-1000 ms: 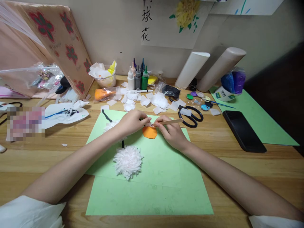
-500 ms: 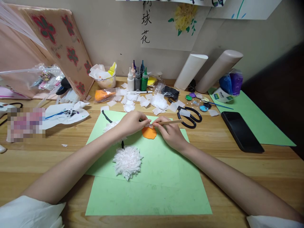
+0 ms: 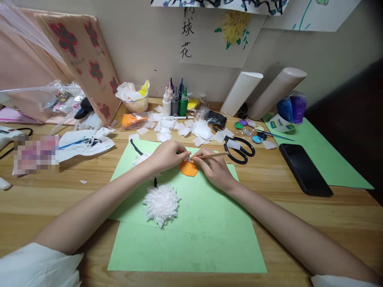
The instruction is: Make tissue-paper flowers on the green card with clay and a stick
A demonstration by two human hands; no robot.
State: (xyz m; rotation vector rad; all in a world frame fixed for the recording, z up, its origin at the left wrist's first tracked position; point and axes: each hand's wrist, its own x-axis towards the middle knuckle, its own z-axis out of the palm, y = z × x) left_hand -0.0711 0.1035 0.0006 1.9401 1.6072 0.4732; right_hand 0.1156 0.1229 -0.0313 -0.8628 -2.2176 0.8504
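My right hand (image 3: 216,171) grips a thin flat wooden stick (image 3: 218,154), its tip at the top of a flat orange clay disc (image 3: 188,169). From the other side, my left hand (image 3: 171,156) has its fingertips pinched together on a small piece of white tissue paper (image 3: 189,158) against that disc's upper edge. The disc lies on green paper (image 3: 206,223). A fluffy white paper flower (image 3: 162,205) lies on the same paper, nearer to me. A second white flower (image 3: 142,158) is partly hidden behind my left forearm, close to a black stroke.
Loose white tissue squares (image 3: 201,129) lie behind the green paper. Black-handled scissors (image 3: 239,149) and a black phone (image 3: 305,169) are to the right. Several paint bottles (image 3: 183,103), a plastic cup (image 3: 134,103) and a bag of orange clay (image 3: 134,119) stand or lie at the back.
The camera view has tilted up slightly. Both hands stay at the top of the orange disc, and the wooden stick has shifted only a little.
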